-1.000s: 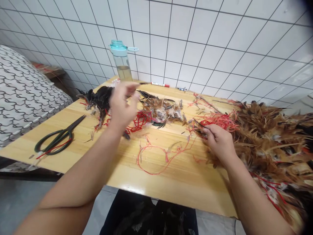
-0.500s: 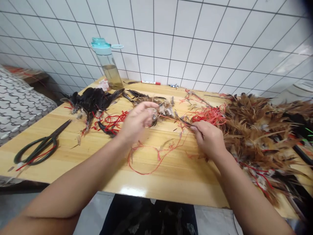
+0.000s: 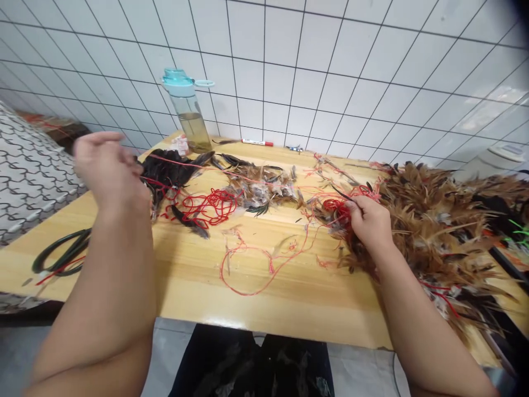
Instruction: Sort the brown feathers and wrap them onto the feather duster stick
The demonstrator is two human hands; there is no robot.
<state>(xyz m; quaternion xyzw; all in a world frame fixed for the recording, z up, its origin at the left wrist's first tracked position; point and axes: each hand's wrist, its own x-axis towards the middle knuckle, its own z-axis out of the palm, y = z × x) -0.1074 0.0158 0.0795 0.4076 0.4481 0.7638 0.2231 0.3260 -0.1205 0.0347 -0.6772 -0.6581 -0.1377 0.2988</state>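
Note:
My left hand [image 3: 108, 168] is raised at the far left, a little blurred, with its fingers curled closed. From it a red string [image 3: 185, 163] runs taut across the table toward the right. My right hand [image 3: 371, 220] pinches a dark feather [image 3: 339, 193], whose thin tip points up and left. Beside that hand lies a tangle of red string [image 3: 334, 205]. Brown feathers [image 3: 433, 215] are heaped just right of it. Black feathers [image 3: 171, 171] lie near my left hand, next to more loose red string [image 3: 215, 207].
Green-handled scissors [image 3: 61, 253] lie at the left, partly hidden by my left forearm. A water bottle [image 3: 192, 124] stands at the back, near a red-and-white marker [image 3: 257, 143]. Mixed feathers [image 3: 262, 190] and a red string loop [image 3: 243, 292] lie mid-table. White tiles line the wall [image 3: 281, 66].
My left hand has swung far left and up from mid-table, drawing the red string out long. My right hand has shifted slightly right, still pinching the feather.

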